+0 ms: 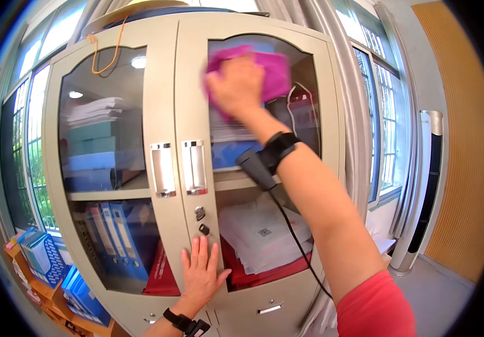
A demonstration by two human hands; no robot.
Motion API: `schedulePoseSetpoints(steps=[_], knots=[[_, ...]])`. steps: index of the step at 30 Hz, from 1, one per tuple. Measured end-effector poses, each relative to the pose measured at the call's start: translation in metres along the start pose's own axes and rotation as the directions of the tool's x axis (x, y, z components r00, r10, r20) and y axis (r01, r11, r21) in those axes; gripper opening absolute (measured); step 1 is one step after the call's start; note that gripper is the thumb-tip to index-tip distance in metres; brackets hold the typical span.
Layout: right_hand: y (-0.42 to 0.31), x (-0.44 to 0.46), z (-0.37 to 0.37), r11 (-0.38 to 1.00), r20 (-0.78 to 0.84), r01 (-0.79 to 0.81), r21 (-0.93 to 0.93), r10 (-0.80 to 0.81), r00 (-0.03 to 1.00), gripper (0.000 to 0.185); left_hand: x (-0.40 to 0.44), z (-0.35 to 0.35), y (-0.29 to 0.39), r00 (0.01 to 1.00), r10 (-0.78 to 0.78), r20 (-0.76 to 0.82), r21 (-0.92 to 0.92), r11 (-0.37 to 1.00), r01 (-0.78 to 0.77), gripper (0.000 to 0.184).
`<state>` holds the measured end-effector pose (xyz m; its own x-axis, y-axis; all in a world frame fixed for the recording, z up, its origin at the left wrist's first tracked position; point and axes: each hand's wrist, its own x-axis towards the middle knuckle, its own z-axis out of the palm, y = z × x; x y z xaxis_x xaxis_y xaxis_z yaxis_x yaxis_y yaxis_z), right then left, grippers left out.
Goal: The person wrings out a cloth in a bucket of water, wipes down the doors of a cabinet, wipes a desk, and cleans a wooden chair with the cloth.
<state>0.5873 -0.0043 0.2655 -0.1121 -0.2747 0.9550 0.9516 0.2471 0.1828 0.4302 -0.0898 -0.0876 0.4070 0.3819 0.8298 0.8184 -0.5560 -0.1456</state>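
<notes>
A bright purple cloth (276, 74) lies against the upper glass pane of the right door of a cream metal cabinet (191, 95). My right hand (237, 83) presses on the cloth and grips it, slightly blurred; the cloth spreads out past my fingers on both sides. Lower down, my left hand (201, 271) rests flat near the seam between the two doors, fingers spread and nothing held. Just above its fingertips are a black key (203, 229) in the lock and the silver door handles (196, 168).
Behind the glass are blue binders (121, 236), stacked papers (93, 112) and white plastic bags (264, 230). A cable (292, 230) hangs from the black device (257, 167) at my right wrist. An orange cord (119, 45) dangles from the cabinet top. A tall air conditioner (421, 191) stands at right.
</notes>
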Motion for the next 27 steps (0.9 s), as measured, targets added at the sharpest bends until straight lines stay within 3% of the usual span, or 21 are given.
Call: schedulePoseSetpoints(steps=[1, 2, 3, 5, 7, 10, 11, 14, 15, 17, 20, 23, 25, 27], knots=[[-0.018, 0.002, -0.001, 0.974, 0.052, 0.163, 0.158, -0.173, 0.984, 0.058, 0.005, 0.005, 0.0, 1.0, 0.02, -0.001, 0.045, 0.999, -0.019, 0.078], [-0.028, -0.001, 0.012, 0.939, -0.054, 0.288, 0.189, -0.283, 0.958, 0.06, 0.007, 0.011, -0.002, 0.999, 0.036, -0.007, 0.088, 0.995, -0.035, 0.077], [-0.028, 0.002, -0.004, 0.89, 0.078, 0.405, 0.211, -0.429, 0.9, 0.061, 0.008, 0.019, -0.005, 0.999, 0.05, -0.013, 0.131, 0.99, -0.048, 0.077], [-0.005, 0.02, -0.001, 0.788, 0.118, 0.506, 0.351, -0.574, 0.811, 0.063, 0.005, 0.034, -0.016, 0.992, 0.106, -0.069, 0.223, 0.971, -0.089, 0.077], [0.024, 0.048, 0.0, 0.888, 0.263, 0.342, 0.307, -0.425, 0.866, 0.061, 0.003, 0.037, -0.017, 0.989, 0.127, -0.082, 0.248, 0.963, -0.103, 0.076], [0.09, 0.095, 0.006, 0.965, 0.156, 0.258, 0.038, -0.261, 0.953, 0.066, 0.003, 0.04, -0.019, 0.981, 0.167, -0.098, 0.314, 0.941, -0.129, 0.074], [0.114, 0.106, 0.006, 0.986, 0.196, 0.159, -0.039, -0.149, 0.969, 0.068, 0.002, 0.04, -0.02, 0.981, 0.169, -0.099, 0.324, 0.937, -0.129, 0.074], [0.17, 0.108, -0.009, 0.948, 0.047, -0.075, -0.309, 0.094, 0.994, 0.061, 0.002, 0.042, -0.022, 0.972, 0.201, -0.118, 0.348, 0.925, -0.149, 0.073], [0.182, 0.11, -0.021, 0.925, 0.103, -0.255, -0.282, 0.294, 0.95, 0.065, 0.002, 0.041, -0.021, 0.973, 0.201, -0.117, 0.348, 0.926, -0.149, 0.073], [0.183, 0.113, -0.032, 0.723, 0.026, -0.627, -0.289, 0.661, 0.75, 0.067, 0.004, 0.041, -0.018, 0.974, 0.18, -0.137, 0.337, 0.933, -0.125, 0.073], [0.146, 0.131, -0.013, 0.446, -0.168, -0.862, -0.241, 0.855, 0.49, 0.068, 0.004, 0.039, -0.017, 0.976, 0.155, -0.15, 0.312, 0.945, -0.103, 0.071], [0.079, 0.138, 0.008, 0.824, 0.075, -0.482, -0.297, 0.523, 0.849, 0.069, 0.005, 0.038, -0.016, 0.972, 0.162, -0.17, 0.299, 0.948, -0.106, 0.068], [0.015, 0.137, 0.027, 0.938, 0.149, -0.221, -0.268, 0.267, 0.952, 0.068, 0.005, 0.033, -0.015, 0.978, 0.144, -0.152, 0.282, 0.955, -0.096, 0.065], [-0.025, 0.131, 0.047, 0.975, 0.118, 0.072, -0.208, -0.048, 0.992, 0.064, 0.006, 0.035, -0.015, 0.978, 0.141, -0.153, 0.265, 0.959, -0.097, 0.064]])
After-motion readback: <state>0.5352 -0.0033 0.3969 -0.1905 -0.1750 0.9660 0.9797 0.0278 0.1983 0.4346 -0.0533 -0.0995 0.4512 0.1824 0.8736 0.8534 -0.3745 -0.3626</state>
